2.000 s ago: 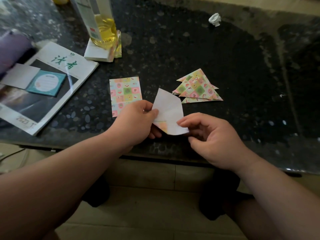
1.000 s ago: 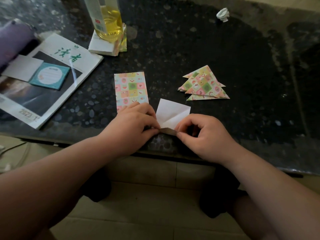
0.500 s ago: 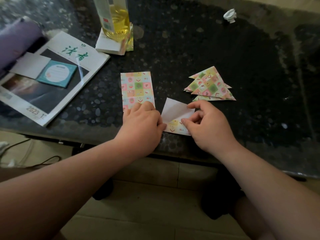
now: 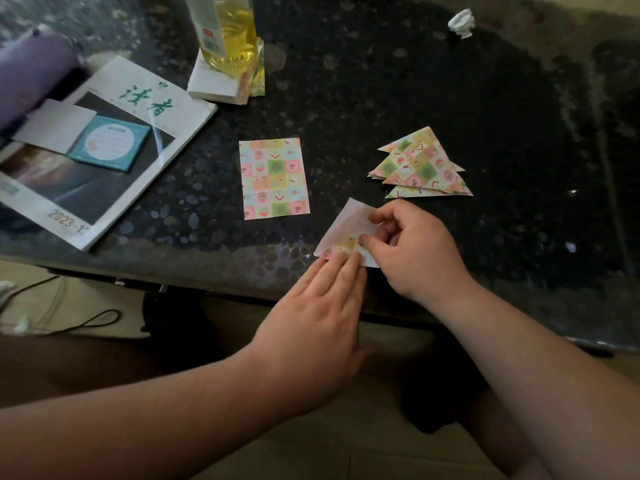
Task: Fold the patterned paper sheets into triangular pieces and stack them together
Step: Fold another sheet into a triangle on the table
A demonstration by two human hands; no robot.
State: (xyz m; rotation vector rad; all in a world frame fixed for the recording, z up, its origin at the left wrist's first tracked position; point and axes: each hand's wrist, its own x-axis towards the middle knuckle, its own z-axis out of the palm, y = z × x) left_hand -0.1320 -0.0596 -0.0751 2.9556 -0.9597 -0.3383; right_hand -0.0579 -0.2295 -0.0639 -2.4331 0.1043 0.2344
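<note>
1. Work item. The part-folded paper piece (image 4: 346,223), white back up with a pastel checked flap along its base, lies flat on the dark speckled stone surface (image 4: 363,91). Its apex points to about 12 o'clock. Its long axis, the base edge, runs roughly 9 to 3 o'clock and dips slightly at the 3 o'clock end.

2. Hands. I read the left hand (image 4: 322,306) as flat, fingers straight and together, with the fingertips pressing the base edge from 6 o'clock. The right hand (image 4: 419,251) is curled, thumb and forefinger pinching the piece's 3 o'clock side.

3. Change. Two seconds ago both hands held the piece in the air; now it lies on the surface. Half a second ago the left hand was bunched at the piece's 9 o'clock corner; it has since flattened and drawn back toward 6 o'clock.

4. Clearance. The piece sits just inside the surface's near edge. The flat rectangular pastel checked sheet (image 4: 273,178) lies near at 10 o'clock, long axis 12 to 6. The stack of folded checked triangles (image 4: 420,166) lies just beyond the right hand at 1 o'clock. Bare surface extends at 3 o'clock of the stack.
</note>
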